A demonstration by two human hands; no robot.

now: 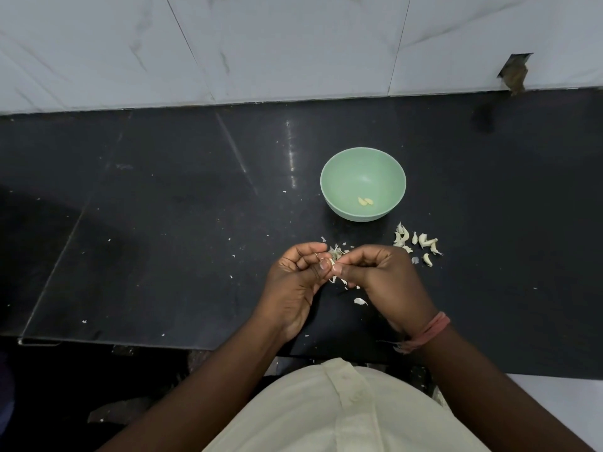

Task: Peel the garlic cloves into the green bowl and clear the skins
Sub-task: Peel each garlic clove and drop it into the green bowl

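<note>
At lower centre of the frame I see a garlic clove (pixel 333 260) pinched between both hands, skin fraying off it. My left hand (pixel 298 282) and right hand (pixel 383 282) curl tightly round it, fingertips meeting. The green bowl (pixel 336 194) sits just above, two peeled cloves (pixel 365 201) inside. Unpeeled cloves (pixel 417 243) lie right of it. Loose skins (pixel 360 301) could scatter, or the clove slip.

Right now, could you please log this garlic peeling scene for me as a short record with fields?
surface: black stone counter
bowl: pale green round bowl, two peeled cloves inside
unpeeled: heap of garlic cloves right of bowl
left hand: pinching a clove
right hand: pinching its skin
skins: scattered under hands
</note>
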